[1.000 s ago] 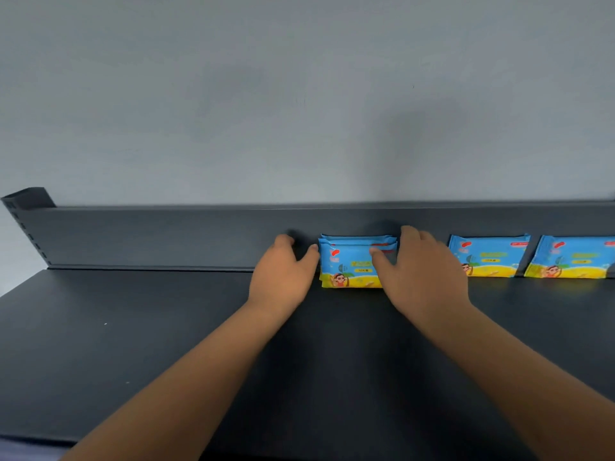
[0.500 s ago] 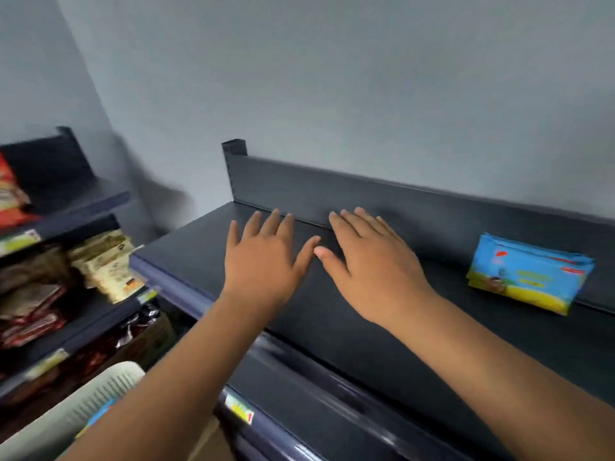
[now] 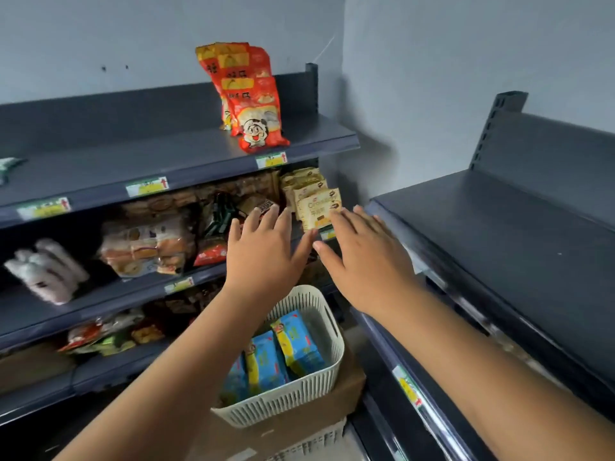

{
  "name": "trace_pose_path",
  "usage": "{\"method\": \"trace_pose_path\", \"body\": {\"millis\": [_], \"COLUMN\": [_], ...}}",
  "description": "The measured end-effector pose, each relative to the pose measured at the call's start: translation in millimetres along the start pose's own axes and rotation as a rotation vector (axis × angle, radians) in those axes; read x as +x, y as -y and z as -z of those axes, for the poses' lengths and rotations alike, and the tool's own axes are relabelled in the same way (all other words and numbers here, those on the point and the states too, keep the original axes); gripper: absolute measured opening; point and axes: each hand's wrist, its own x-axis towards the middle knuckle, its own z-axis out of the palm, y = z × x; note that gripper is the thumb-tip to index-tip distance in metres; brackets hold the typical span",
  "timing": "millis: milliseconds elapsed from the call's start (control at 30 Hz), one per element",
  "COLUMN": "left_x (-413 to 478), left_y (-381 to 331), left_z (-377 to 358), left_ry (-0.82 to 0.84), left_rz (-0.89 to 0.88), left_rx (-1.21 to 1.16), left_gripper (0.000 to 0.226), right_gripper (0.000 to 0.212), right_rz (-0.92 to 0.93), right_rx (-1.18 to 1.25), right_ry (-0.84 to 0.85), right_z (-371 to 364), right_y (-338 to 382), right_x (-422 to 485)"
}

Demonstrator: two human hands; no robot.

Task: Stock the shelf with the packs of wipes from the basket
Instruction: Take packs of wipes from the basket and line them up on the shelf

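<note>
The left forearm crosses the near-left part of the basket (image 3: 283, 404) and hides that side of its inside, so more packs may lie under it. The print on the wrappers is too blurred to read. The cardboard box (image 3: 299, 427) under the basket is cut off by the lower edge of the view. The packs of wipes (image 3: 298, 344) stand on edge inside the basket, leaning side by side: blue wrappers with a yellow band and small red marks. Three can be made out, the leftmost half covered by the arm. There is one basket, cream plastic with slatted walls and a slot handle. Two hands hang above it and hold nothing: the left hand (image 3: 266, 257) over its far rim, the right hand (image 3: 366, 264) up and to the right of it, both palm down with fingers straight and spread, thumbs almost meeting. The dark shelf (image 3: 499, 234) lies right of the basket and higher
</note>
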Motion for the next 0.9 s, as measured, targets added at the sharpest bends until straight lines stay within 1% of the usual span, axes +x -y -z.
{"method": "trace_pose_path", "body": {"millis": [67,200,233,333,400,500,600,667,767,833,900], "left_x": [0.3,2.6,2.0,-0.6,-3.7,-13.6,-28.8,-38.6,-52.1,-56.2,-53.9], "left_y": [34.2,102.5,116.4,151.3,170.6,195.2,210.5,218.7,231.9,239.9,244.5], "left_z": [-17.5,-65.8,-78.4,-119.6,-153.8,-209.5,-257.1,-281.3,-304.9,-313.9,-315.9], "left_ry": [0.053,0.177,0.208,0.338,0.433,0.574,0.741,0.828,0.887,0.882,0.85], "left_rz": [0.072,0.247,0.279,0.37,0.387,0.391,0.316,0.291,0.263,0.249,0.209], "left_rx": [-0.011,-0.078,-0.092,-0.135,-0.138,-0.162,-0.099,-0.064,-0.04,-0.062,-0.054], "left_gripper": [0.078,0.088,0.086,0.072,0.067,0.057,0.061,0.068,0.081,0.084,0.082], "right_gripper": [0.07,0.069,0.068,0.066,0.063,0.054,0.044,0.041,0.036,0.031,0.021], "right_rz": [0.039,0.18,0.201,0.22,0.22,0.166,0.111,0.019,-0.11,-0.172,-0.268], "right_rx": [0.037,0.113,0.131,0.165,0.162,0.143,0.069,0.069,0.079,0.094,0.136], "right_ry": [0.061,0.247,0.289,0.406,0.49,0.595,0.729,0.822,0.889,0.934,0.903], "right_z": [-30.1,-93.6,-110.1,-162.0,-201.3,-260.6,-313.8,-339.8,-366.9,-377.5,-384.6], "right_y": [18.1,41.2,43.8,49.9,52.8,56.8,62.4,66.8,74.7,81.3,88.0], "right_x": [17.0,55.4,64.2,84.6,91.1,87.1,70.6,55.6,36.8,29.3,23.9]}}
